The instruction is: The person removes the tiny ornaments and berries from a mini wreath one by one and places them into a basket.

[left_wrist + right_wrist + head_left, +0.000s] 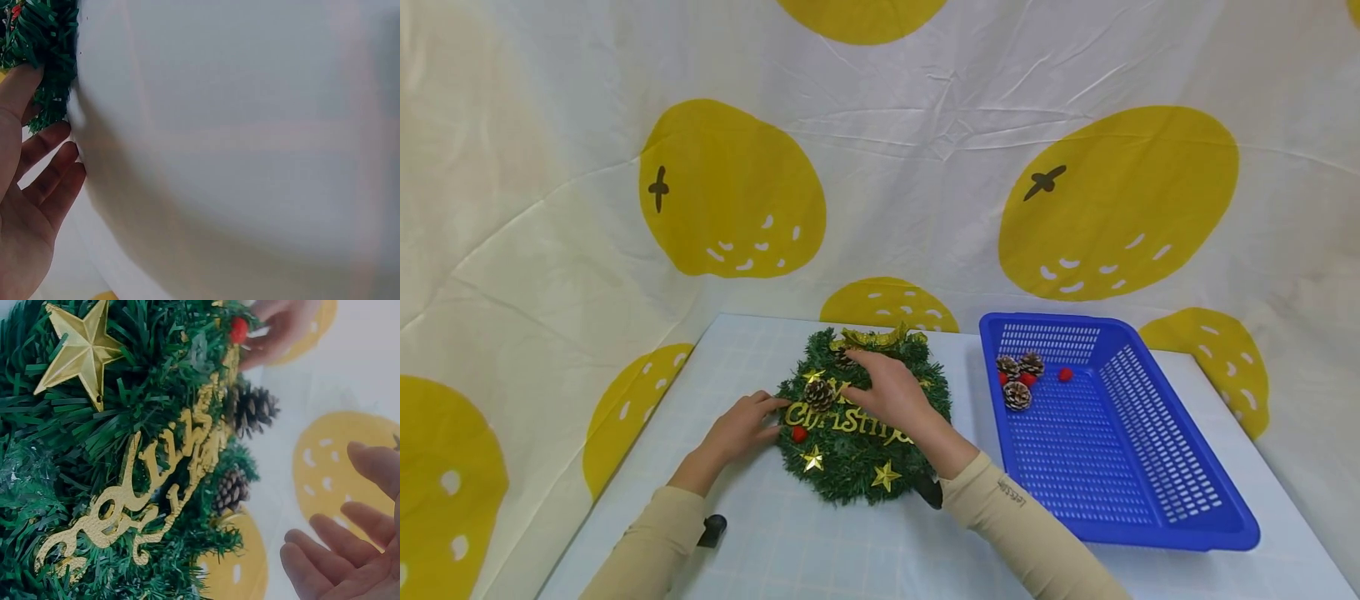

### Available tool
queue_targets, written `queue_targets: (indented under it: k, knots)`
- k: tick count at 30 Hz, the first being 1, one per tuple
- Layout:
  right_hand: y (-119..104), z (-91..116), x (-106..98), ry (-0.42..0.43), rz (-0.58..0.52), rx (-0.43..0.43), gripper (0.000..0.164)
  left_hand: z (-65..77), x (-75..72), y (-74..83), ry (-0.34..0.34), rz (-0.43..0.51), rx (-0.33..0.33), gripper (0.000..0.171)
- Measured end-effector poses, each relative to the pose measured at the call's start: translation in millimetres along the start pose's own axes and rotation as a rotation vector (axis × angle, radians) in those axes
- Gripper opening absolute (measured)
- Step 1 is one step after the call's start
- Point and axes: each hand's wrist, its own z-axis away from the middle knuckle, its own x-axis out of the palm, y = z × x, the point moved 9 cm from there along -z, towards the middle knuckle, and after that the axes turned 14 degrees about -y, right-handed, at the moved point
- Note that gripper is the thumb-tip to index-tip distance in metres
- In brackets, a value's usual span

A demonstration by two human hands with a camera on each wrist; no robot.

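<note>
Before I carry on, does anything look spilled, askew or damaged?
Nothing clearly stands out. The wreath rests on the table, and the loose pinecones and red balls sit inside the blue basket; no spill or breakage shows.

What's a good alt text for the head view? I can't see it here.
A person's empty right grip hangs over a green Christmas wreath with gold stars and gold lettering, while the left grip touches the wreath's left edge. On the same pale table, to the right, a blue basket holds pinecones and small red balls.

Wreath (pixel 853 452) left of basket (pixel 1090 437) (pinecones (pixel 1017 396) inside)
</note>
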Motion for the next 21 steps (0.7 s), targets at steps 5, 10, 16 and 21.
queue_targets:
  k: [5,10,16,21]
  knots:
    - [2.2,1.0,0.1,0.003,-0.003,0.003,0.060,0.2,-1.2,0.1,-0.004,0.033,-0.006,0.038]
    - [4.4,1.9,1.8,0.000,-0.005,0.019,0.058,0.8,-0.8,-2.4,-0.028,0.096,-0.056,0.042]
    - [5.3,2.0,7.0,-0.009,-0.010,0.007,0.056,0.4,-0.2,-3.3,-0.029,0.102,-0.070,0.043]
    - [2.7,-1.4,12.7,-0.008,-0.012,-0.030,0.057,-0.3,-1.1,-3.1,-0.011,0.094,-0.070,0.041]
